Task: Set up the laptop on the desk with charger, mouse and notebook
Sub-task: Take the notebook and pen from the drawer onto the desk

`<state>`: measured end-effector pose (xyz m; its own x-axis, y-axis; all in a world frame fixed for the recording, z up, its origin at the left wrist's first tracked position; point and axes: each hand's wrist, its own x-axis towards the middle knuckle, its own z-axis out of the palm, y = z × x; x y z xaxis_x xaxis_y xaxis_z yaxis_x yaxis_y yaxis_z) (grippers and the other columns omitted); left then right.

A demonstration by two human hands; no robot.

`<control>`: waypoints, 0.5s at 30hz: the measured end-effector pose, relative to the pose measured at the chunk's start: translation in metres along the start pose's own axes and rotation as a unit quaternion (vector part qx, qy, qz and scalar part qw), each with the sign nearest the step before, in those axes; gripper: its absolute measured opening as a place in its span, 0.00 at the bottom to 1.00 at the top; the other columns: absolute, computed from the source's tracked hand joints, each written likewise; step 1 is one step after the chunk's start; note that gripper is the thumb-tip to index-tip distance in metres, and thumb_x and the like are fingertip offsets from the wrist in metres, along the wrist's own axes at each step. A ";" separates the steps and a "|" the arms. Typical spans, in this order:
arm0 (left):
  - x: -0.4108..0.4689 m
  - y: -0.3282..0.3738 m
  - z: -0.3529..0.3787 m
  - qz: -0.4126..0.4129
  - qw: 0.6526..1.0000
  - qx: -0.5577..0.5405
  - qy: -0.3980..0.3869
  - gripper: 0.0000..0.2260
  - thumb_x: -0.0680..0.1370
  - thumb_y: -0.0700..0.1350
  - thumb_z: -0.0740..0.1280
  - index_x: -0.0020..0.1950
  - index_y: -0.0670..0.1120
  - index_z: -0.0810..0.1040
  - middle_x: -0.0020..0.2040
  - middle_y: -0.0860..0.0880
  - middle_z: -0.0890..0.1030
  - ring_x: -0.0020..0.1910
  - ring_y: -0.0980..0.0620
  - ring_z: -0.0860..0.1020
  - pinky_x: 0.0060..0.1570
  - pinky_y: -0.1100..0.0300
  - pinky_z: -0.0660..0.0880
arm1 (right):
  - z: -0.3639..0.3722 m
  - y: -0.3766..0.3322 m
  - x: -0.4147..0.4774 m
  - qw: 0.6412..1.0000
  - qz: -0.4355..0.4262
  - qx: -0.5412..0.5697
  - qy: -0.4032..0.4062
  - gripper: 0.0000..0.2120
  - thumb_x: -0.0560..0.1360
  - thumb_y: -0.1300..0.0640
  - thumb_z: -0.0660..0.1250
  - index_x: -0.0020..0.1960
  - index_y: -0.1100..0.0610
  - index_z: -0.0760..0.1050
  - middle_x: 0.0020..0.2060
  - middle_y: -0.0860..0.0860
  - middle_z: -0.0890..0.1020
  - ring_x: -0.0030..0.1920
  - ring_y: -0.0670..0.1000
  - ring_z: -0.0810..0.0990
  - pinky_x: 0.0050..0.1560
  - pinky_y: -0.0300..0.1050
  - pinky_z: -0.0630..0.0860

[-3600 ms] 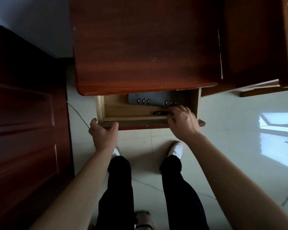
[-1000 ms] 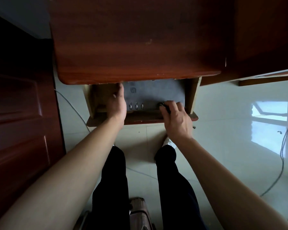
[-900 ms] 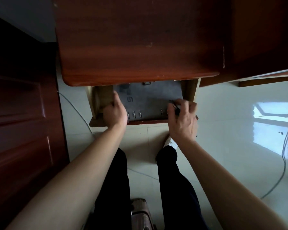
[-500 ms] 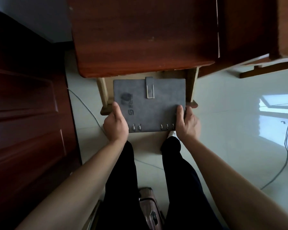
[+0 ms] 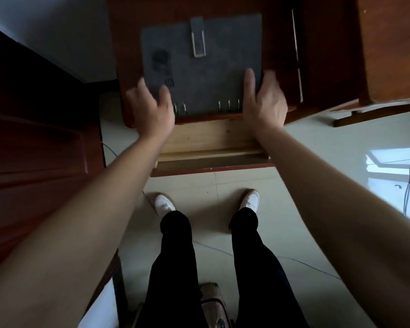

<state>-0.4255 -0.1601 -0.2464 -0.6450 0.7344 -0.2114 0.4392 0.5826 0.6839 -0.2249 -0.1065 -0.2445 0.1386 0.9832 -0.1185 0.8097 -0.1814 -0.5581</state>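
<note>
Item: grey notebook (image 5: 201, 65), felt-like cover, strap clasp at its far edge, binder rings along the near edge. Position: lay over the front part of the dark wooden tabletop (image 5: 279, 55), near edge level with the tabletop's front lip; whether fully set down or just above the surface could not be told. Long axis ran left to right across the person; spine side faced the body.

Left hand (image 5: 152, 110): at the near-left corner, fingers (image 5: 141, 87) spread over the cover, thumb on top beside the rings, grasping the corner.

Right hand (image 5: 264, 100): at the near-right corner, fingers (image 5: 249, 79) on the cover, the rest wrapped round the right edge, grasping it.

Both hands equally near; the notebook extended away from them, toward the back of the tabletop.

Open drawer (image 5: 211, 140) below the front lip, pale wood, nothing seen inside.

Laptop, charger, mouse: none visible. Judgement: notebook placement in hand; task early.
</note>
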 end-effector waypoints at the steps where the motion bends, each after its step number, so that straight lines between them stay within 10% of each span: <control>1: 0.011 0.004 0.000 -0.006 1.000 0.006 -0.007 0.25 0.82 0.51 0.61 0.76 0.43 0.63 0.72 0.42 0.64 0.69 0.48 0.67 0.59 0.71 0.56 | 0.001 -0.005 0.010 1.000 -0.006 -0.008 -0.007 0.27 0.82 0.36 0.50 0.66 0.56 0.70 0.59 0.56 0.80 0.59 0.61 0.79 0.53 0.52 0.72; 8: 0.021 0.001 0.004 0.033 0.985 0.143 -0.090 0.27 0.81 0.51 0.61 0.79 0.48 0.59 0.75 0.45 0.64 0.73 0.43 0.60 0.70 0.46 0.60 | 0.015 -0.002 0.017 0.990 -0.010 -0.105 -0.096 0.26 0.84 0.44 0.52 0.77 0.57 0.62 0.68 0.59 0.70 0.64 0.61 0.74 0.60 0.55 0.72; 15: 0.018 -0.014 0.001 0.076 0.983 0.132 -0.106 0.30 0.82 0.54 0.61 0.80 0.46 0.55 0.75 0.43 0.63 0.72 0.41 0.61 0.69 0.51 0.59 | 0.012 -0.007 0.026 0.988 -0.006 -0.149 -0.029 0.24 0.80 0.63 0.58 0.76 0.54 0.66 0.67 0.57 0.70 0.65 0.59 0.72 0.61 0.54 0.71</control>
<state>-0.4427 -0.1549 -0.2604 -0.4259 0.8601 -0.2808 0.6861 0.5093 0.5195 -0.2333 -0.0803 -0.2534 0.1031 0.9809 -0.1650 0.9441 -0.1487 -0.2941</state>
